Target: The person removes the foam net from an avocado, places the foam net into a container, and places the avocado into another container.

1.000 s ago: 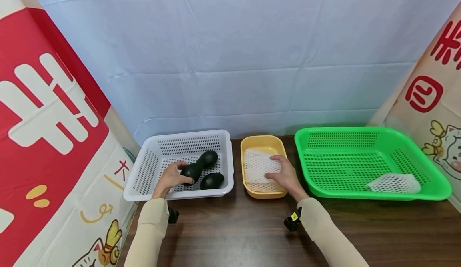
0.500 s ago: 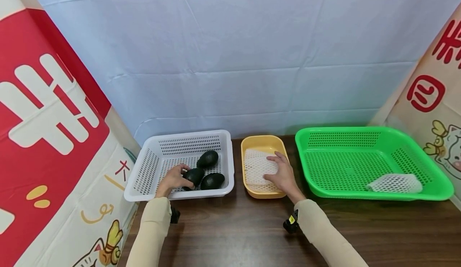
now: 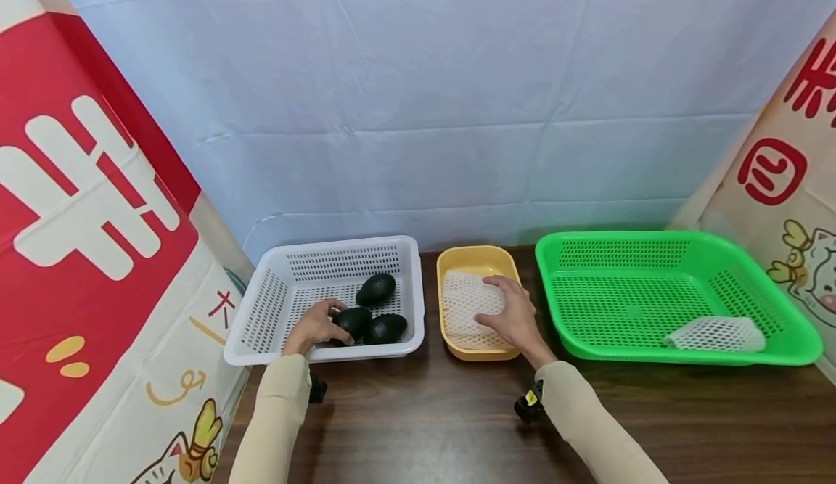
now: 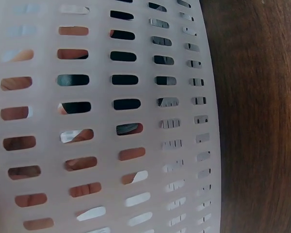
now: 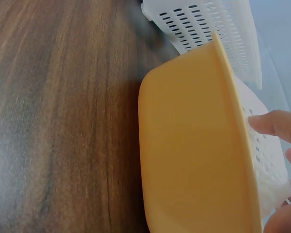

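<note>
1. Dark green, the near avocado (image 3: pixel 353 321) lies at the front of the white basket (image 3: pixel 339 244), partly hidden by the left-hand grip (image 3: pixel 318 324), whose thumb and fingers curl round it; the palm side is out of sight.
2. The right avocado (image 3: pixel 387 329) sits just beside it, and the far avocado (image 3: pixel 376 289) lies behind them; all three are inside the basket.
3. The left wrist view is mostly the basket's slotted wall: only scraps of hand and dark green show through the slots, so fingertip contact cannot be made out there.
4. The right-hand grip (image 3: pixel 514 316) is over the yellow tray (image 3: pixel 480 354), thumb and fingers well parted above the white netting (image 3: pixel 466 306), part of which it covers. How many pieces lie there is hard to tell.
5. In the right wrist view the tray's outer wall blocks the lower netting, and the hand is cut off by the edge; whether that grip has hold of any netting cannot be told.
6. Inside the green basket (image 3: pixel 607 354), near its front right corner, lies a net sleeve (image 3: pixel 718 334); its contents, if any, cannot be made out.
7. The cream sleeves (image 3: pixel 273 404) and the brown wooden tabletop (image 3: pixel 418 419) run out of the head view at the bottom.
</note>
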